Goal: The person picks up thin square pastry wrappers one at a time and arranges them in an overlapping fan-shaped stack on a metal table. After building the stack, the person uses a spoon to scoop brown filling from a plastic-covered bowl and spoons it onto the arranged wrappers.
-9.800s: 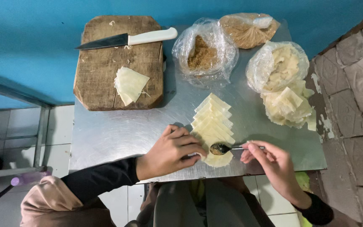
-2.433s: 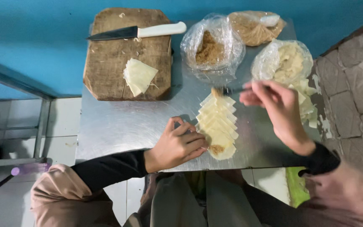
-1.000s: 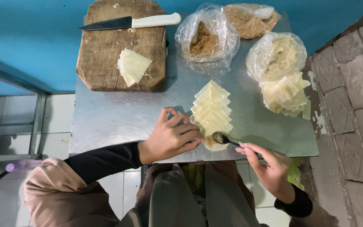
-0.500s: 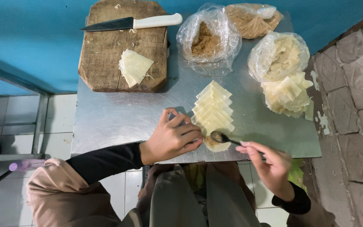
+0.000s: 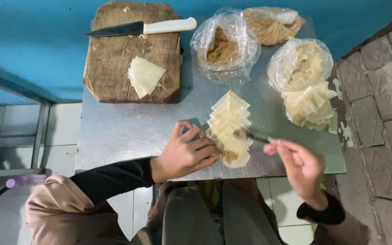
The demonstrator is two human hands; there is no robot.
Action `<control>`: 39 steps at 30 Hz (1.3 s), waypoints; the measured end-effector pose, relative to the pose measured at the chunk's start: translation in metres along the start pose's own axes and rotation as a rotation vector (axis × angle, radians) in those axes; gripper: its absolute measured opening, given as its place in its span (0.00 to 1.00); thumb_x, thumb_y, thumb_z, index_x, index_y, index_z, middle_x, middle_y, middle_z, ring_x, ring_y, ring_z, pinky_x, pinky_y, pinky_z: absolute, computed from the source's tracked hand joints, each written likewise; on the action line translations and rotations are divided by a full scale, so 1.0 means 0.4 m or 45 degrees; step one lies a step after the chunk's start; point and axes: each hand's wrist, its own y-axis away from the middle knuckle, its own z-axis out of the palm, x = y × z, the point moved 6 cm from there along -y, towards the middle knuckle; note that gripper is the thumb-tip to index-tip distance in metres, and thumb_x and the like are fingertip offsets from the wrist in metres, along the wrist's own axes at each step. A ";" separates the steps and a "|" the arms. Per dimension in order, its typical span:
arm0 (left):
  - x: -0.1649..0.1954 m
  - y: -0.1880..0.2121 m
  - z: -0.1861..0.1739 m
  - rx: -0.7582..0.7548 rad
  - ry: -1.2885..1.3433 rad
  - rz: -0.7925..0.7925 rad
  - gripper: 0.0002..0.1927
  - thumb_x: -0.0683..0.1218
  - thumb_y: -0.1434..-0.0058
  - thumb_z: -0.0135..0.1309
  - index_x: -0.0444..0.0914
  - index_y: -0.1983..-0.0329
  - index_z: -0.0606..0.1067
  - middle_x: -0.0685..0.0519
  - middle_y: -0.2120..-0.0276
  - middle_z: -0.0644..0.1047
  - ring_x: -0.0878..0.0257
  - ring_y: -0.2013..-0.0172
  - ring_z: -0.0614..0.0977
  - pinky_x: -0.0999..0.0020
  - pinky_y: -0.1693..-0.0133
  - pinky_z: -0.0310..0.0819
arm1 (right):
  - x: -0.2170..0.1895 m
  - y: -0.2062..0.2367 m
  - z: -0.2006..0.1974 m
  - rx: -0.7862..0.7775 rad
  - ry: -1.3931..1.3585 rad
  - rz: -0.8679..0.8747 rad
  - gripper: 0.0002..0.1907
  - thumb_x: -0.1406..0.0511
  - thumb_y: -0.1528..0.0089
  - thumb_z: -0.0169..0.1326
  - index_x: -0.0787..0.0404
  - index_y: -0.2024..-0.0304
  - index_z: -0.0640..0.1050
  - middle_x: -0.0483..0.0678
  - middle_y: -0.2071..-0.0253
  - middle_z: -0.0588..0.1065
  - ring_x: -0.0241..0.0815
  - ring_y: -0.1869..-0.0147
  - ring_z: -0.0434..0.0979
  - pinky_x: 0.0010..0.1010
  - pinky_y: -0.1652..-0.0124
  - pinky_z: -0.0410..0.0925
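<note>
— Where's the spoon?
— My right hand (image 5: 302, 165) pinches the spoon (image 5: 250, 135) over the row of wrappers (image 5: 230, 129). The nearest wrapper, at six o'clock, has filling.
— And your left?
— My left hand (image 5: 184, 154) lies loosely curled on the desk (image 5: 123, 131), steadying that wrapper. I'd say I'm mid-filling; the next wrapper needs a careful scoop.

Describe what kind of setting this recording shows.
Probably a small, informal food-preparation spot: a bare steel table against a blue painted wall, a worn wooden chopping board with a white-handled knife, and clear plastic bags of brown filling.
</note>
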 end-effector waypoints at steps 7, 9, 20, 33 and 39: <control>0.004 0.002 -0.005 0.002 -0.003 0.000 0.10 0.54 0.35 0.62 0.44 0.59 0.82 0.61 0.61 0.79 0.60 0.55 0.74 0.54 0.46 0.60 | 0.014 -0.324 0.076 -0.103 0.777 -0.382 0.11 0.75 0.30 0.56 0.69 0.44 0.78 0.56 0.53 0.81 0.42 0.58 0.84 0.23 0.68 0.71; 0.008 0.005 -0.005 -0.006 0.030 -0.022 0.11 0.55 0.34 0.62 0.44 0.59 0.82 0.61 0.60 0.80 0.60 0.55 0.74 0.54 0.46 0.61 | 0.022 -0.366 0.116 -0.142 0.768 -0.423 0.10 0.74 0.27 0.54 0.67 0.43 0.77 0.53 0.52 0.79 0.45 0.50 0.82 0.33 0.53 0.74; 0.001 0.002 -0.002 -0.049 0.151 -0.024 0.21 0.56 0.38 0.61 0.45 0.44 0.80 0.59 0.54 0.80 0.58 0.51 0.74 0.52 0.44 0.60 | 0.037 -0.397 0.213 -0.425 1.176 -0.508 0.24 0.59 0.32 0.55 0.58 0.34 0.76 0.52 0.42 0.70 0.52 0.44 0.66 0.45 0.49 0.61; -0.002 -0.003 0.019 -0.091 0.158 -0.031 0.19 0.54 0.35 0.60 0.45 0.43 0.79 0.60 0.53 0.80 0.58 0.50 0.74 0.54 0.44 0.59 | -0.027 -0.038 0.065 -0.479 0.621 0.005 0.11 0.65 0.43 0.65 0.59 0.60 0.81 0.44 0.56 0.77 0.44 0.53 0.78 0.32 0.52 0.70; 0.001 -0.007 0.020 -0.140 0.154 -0.028 0.21 0.55 0.33 0.59 0.44 0.39 0.78 0.58 0.55 0.80 0.59 0.50 0.74 0.55 0.46 0.58 | -0.038 0.006 0.090 -0.245 0.804 0.143 0.15 0.62 0.49 0.68 0.57 0.61 0.81 0.47 0.56 0.75 0.49 0.48 0.70 0.40 0.48 0.63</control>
